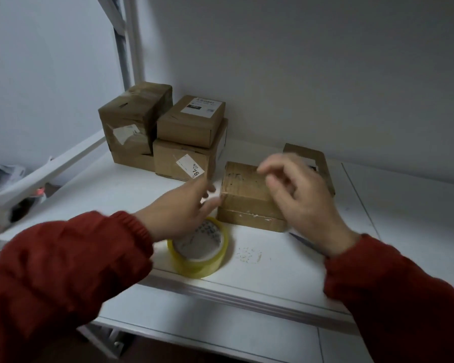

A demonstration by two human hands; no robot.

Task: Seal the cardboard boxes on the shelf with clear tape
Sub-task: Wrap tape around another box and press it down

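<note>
A small cardboard box (243, 189) sits on the white shelf (312, 260), with a second flat box (252, 220) under it. A roll of clear yellowish tape (199, 254) lies flat in front of them. My left hand (178, 210) reaches over the roll toward the box's left edge, fingers apart and blurred. My right hand (304, 203) hovers over the box's right side with fingers loosely curled, holding nothing that I can make out. Both arms wear red sleeves.
Three more cardboard boxes stand stacked at the back left: a tall taped one (131, 124), a labelled one (192, 121) on top of a larger one (184, 161). An open box flap (312, 158) shows behind my right hand. A plastic bag (3, 179) lies left of the shelf frame.
</note>
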